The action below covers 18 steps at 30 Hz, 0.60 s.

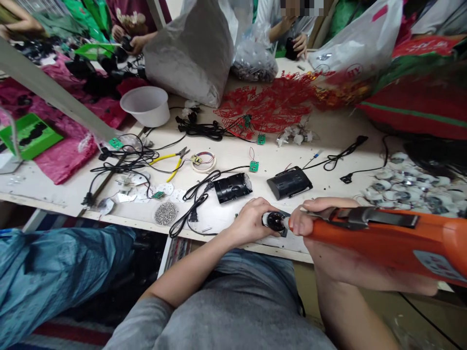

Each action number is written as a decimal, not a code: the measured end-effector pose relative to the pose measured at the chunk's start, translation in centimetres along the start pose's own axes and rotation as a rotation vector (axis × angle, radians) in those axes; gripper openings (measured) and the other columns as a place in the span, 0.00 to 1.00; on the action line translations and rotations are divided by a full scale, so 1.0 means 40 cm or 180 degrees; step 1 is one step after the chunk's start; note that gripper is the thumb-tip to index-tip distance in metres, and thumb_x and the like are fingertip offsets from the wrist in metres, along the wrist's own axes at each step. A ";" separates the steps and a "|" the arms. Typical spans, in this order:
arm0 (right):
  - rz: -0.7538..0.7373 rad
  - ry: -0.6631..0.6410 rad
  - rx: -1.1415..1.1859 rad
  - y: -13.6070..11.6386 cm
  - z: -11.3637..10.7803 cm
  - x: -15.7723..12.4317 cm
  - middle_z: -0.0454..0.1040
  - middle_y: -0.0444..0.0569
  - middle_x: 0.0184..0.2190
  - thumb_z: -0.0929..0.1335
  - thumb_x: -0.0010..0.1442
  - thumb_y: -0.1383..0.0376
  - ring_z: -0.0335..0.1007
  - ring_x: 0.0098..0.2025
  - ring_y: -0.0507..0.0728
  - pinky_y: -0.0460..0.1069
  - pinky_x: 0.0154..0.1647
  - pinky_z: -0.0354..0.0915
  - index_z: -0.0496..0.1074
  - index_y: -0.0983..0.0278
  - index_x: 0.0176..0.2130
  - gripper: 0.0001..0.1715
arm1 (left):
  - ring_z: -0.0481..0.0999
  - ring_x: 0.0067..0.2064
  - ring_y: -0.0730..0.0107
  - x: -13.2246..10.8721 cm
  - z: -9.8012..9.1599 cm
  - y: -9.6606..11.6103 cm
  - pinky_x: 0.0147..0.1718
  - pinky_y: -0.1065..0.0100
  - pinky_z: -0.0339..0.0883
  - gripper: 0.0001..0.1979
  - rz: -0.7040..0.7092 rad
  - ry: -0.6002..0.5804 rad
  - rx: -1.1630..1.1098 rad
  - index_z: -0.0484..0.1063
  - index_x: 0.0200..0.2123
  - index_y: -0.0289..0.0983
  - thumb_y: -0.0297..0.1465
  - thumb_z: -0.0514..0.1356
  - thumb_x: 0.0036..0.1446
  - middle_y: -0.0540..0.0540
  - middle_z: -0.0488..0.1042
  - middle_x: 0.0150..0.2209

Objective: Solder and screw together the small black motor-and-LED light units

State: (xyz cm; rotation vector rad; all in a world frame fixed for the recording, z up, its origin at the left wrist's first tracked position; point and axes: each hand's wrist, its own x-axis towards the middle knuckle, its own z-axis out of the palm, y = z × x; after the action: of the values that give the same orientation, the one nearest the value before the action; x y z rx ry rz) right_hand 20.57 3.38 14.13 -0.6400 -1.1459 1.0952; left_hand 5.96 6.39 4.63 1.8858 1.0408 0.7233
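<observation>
My right hand (321, 218) is wrapped round an orange electric screwdriver (386, 238), whose tip points left at a small black round part (275, 221). My left hand (251, 221) is closed on that black part and holds it at the near edge of the white table (255, 160). Just beyond my hands lie a black cylindrical housing (232, 187) and a black flat casing (289, 182). A small dish of screws (166, 213) sits to the left near the table edge.
Black cables (120, 163), yellow-handled pliers (171, 159), small green circuit boards (254, 166), a tape roll (203, 161) and a white bowl (146, 104) lie on the table. Red wire ornaments (270, 104) and grey bags (193, 48) stand behind. Other people's hands work at the far side.
</observation>
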 end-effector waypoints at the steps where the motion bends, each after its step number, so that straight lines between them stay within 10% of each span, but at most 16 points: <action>1: 0.0045 -0.0036 -0.0048 0.002 -0.001 -0.002 0.72 0.47 0.24 0.65 0.53 0.30 0.66 0.24 0.57 0.53 0.26 0.64 0.81 0.61 0.43 0.42 | 0.74 0.42 0.62 0.000 0.001 0.000 0.43 0.64 0.68 0.22 -0.0014 0.0003 -0.0038 0.79 0.42 0.39 0.30 0.76 0.41 0.47 0.74 0.38; 18: 0.0008 0.0093 -0.0225 0.011 0.004 0.010 0.76 0.48 0.27 0.64 0.52 0.33 0.66 0.19 0.58 0.54 0.19 0.64 0.81 0.54 0.40 0.35 | 0.75 0.42 0.63 -0.004 0.001 0.013 0.44 0.64 0.68 0.16 0.0002 0.0152 -0.0127 0.78 0.35 0.39 0.30 0.76 0.42 0.48 0.75 0.37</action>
State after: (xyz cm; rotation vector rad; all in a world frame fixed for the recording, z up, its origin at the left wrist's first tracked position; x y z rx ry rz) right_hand 20.26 3.89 13.95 -0.7105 -1.1630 1.0481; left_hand 6.12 6.08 5.06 1.8429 1.0482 0.7873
